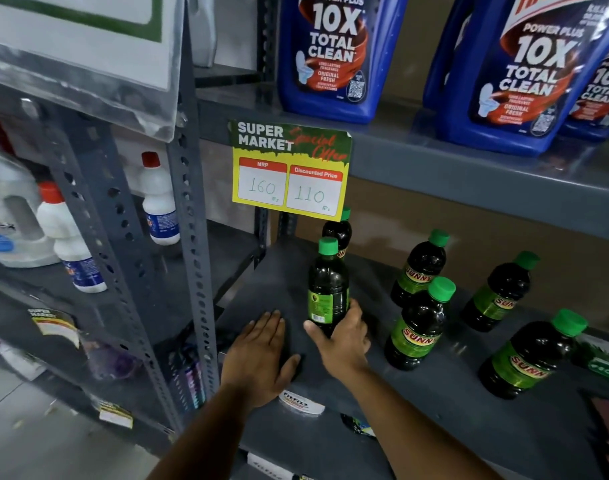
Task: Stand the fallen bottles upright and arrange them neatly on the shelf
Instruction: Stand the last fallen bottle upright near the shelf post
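Observation:
Dark bottles with green caps and green "Sunny" labels stand on the grey metal shelf (452, 393). My right hand (343, 336) grips the base of one upright bottle (327, 289) at the shelf's left end, its barcode side facing me. Right behind it stands another bottle (337, 232), partly hidden by the price card. To the right stand several more: one (419, 268) at the back, one (417, 327) in front of it, one (497, 294) further right and one (528, 358) nearest the front. My left hand (261, 355) lies flat and open on the shelf, left of the held bottle.
A yellow-and-green price card (291, 168) hangs from the shelf above, over the back-left bottles. Blue cleaner jugs (334, 53) fill that upper shelf. A perforated grey upright (192, 258) bounds the left side; white bottles (157, 202) stand in the neighbouring bay.

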